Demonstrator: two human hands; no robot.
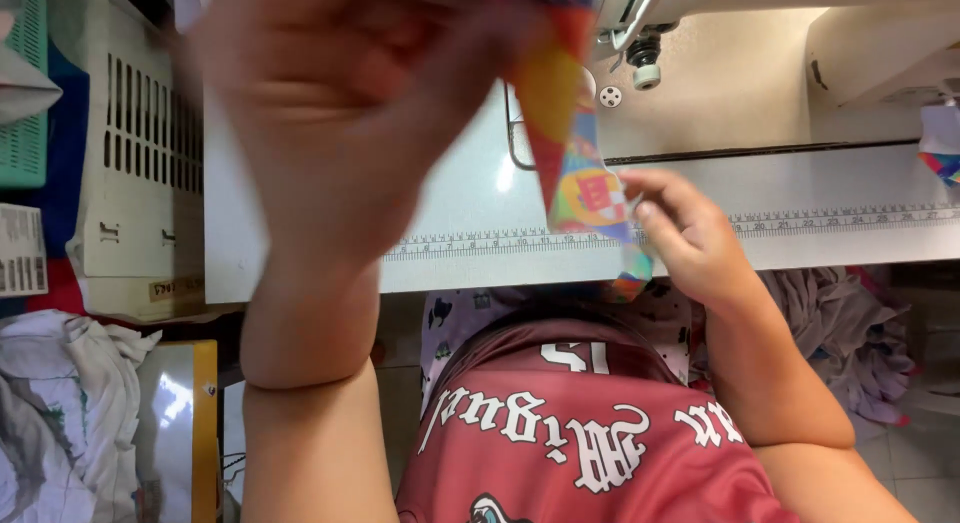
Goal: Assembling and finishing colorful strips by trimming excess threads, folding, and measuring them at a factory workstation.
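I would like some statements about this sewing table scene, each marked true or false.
1. Both hands hold one colourful cloth strip. True: the left hand grips its upper end, the right hand pinches it lower down.
2. The left hand rests flat on the table. False: it is raised, close to the camera and blurred.
3. A ruler runs along the table's front edge. True.
4. The person wears a green shirt. False: the shirt is dark red with white lettering.
5. A sewing machine stands behind the strip. True.
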